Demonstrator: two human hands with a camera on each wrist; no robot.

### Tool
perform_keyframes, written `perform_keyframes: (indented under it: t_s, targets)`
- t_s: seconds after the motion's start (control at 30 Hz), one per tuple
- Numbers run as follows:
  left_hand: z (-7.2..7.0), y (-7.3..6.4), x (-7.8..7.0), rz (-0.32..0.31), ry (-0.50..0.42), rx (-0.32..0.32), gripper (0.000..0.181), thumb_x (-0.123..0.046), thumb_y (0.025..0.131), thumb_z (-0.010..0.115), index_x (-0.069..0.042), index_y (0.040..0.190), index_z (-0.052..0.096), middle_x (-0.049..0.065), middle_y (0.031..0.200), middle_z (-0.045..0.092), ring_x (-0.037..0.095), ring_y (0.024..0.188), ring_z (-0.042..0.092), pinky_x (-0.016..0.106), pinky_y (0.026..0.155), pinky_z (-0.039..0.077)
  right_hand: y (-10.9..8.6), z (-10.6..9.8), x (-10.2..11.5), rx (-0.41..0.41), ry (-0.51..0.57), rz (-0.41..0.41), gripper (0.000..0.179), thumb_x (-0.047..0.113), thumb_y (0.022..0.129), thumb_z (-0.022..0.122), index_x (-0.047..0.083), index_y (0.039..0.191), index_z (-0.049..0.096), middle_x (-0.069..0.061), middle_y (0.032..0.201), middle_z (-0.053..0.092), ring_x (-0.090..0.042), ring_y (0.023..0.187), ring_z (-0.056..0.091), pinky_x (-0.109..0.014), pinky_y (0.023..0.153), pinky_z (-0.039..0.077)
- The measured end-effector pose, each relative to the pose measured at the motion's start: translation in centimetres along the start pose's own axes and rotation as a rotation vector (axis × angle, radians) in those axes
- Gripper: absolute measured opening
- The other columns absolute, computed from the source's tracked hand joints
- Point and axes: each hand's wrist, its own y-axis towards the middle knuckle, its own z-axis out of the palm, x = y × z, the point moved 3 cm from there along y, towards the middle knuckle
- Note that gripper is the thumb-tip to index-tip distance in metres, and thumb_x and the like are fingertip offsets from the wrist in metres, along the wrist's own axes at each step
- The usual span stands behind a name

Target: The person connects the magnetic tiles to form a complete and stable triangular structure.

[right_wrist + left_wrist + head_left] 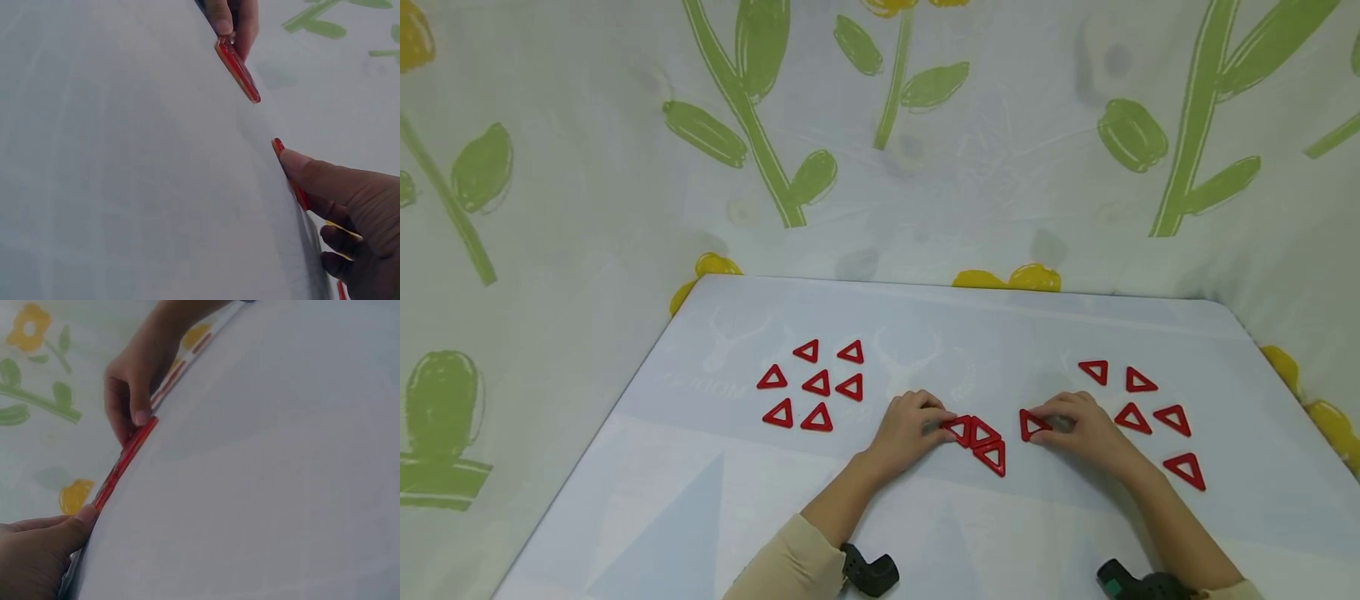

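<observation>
Near the table's middle, three red triangle frames lie edge to edge as a cluster. My left hand (910,429) pinches the leftmost red triangle (951,422) of that cluster between thumb and fingers. Its neighbours are an upper triangle (987,442) and a lower triangle (1000,468). A short gap to the right, my right hand (1081,429) pinches another red triangle (1024,427) by its right side. In the right wrist view this held triangle (278,145) sits between thumb and fingers, apart from the cluster (239,70).
Several loose red triangles (816,393) lie spread at the table's left. More stand apart at the right, one of them (1199,481) beyond my right wrist. The pale table (700,517) backs onto a flower-patterned cloth (962,217). Dark wrist devices (874,575) sit on both arms.
</observation>
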Motion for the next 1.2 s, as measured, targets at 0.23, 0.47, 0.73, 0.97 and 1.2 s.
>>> perform_keyframes:
  t_s: [0.23, 0.47, 0.73, 0.97, 1.2]
  targets:
    - [0.0, 0.0, -0.1, -0.009, -0.018, -0.004, 0.027, -0.027, 0.08, 0.075, -0.015, 0.104, 0.074, 0.001, 0.1, 0.061, 0.015, 0.092, 0.054, 0.031, 0.081, 0.041, 0.7, 0.4, 0.3, 0.014, 0.005, -0.006, 0.029, 0.015, 0.075, 0.079, 0.008, 0.103, 0.072, -0.004, 0.098, 0.066, -0.023, 0.097, 0.05, -0.03, 0.073, 0.048]
    - [0.1, 0.0, -0.1, -0.016, -0.01, -0.012, 0.027, -0.027, 0.08, 0.075, -0.015, 0.104, 0.074, 0.0, 0.1, 0.061, 0.014, 0.091, 0.054, 0.029, 0.079, 0.04, 1.3, 0.8, 0.1, 0.05, 0.03, -0.02, 0.03, 0.013, 0.076, 0.077, 0.01, 0.105, 0.072, -0.003, 0.1, 0.066, -0.022, 0.1, 0.049, -0.033, 0.076, 0.047]
    - [0.0, 0.1, -0.2, -0.013, -0.01, -0.017, 0.027, -0.027, 0.08, 0.075, -0.015, 0.103, 0.074, 0.0, 0.099, 0.06, 0.014, 0.091, 0.053, 0.029, 0.079, 0.04, 1.9, 1.0, 0.2, 0.115, 0.07, -0.084, 0.031, 0.011, 0.08, 0.074, 0.012, 0.111, 0.071, -0.003, 0.104, 0.065, -0.021, 0.101, 0.048, -0.03, 0.077, 0.048]
    - [0.1, 0.1, 0.0, -0.03, 0.002, -0.006, 0.027, -0.029, 0.08, 0.075, -0.016, 0.104, 0.074, -0.001, 0.1, 0.061, 0.014, 0.091, 0.054, 0.028, 0.078, 0.039, 2.4, 1.0, 0.7, 0.16, 0.087, -0.118, 0.031, 0.013, 0.081, 0.073, 0.012, 0.112, 0.07, -0.002, 0.104, 0.064, -0.022, 0.102, 0.048, -0.03, 0.077, 0.047]
    - [-0.1, 0.2, -0.2, -0.019, -0.019, -0.011, 0.026, -0.027, 0.08, 0.074, -0.015, 0.104, 0.074, 0.001, 0.1, 0.06, 0.015, 0.091, 0.054, 0.029, 0.078, 0.04, 2.8, 1.2, 1.0, 0.178, 0.086, -0.12, 0.033, 0.018, 0.08, 0.075, 0.012, 0.112, 0.07, -0.001, 0.103, 0.064, -0.024, 0.102, 0.049, -0.035, 0.078, 0.045]
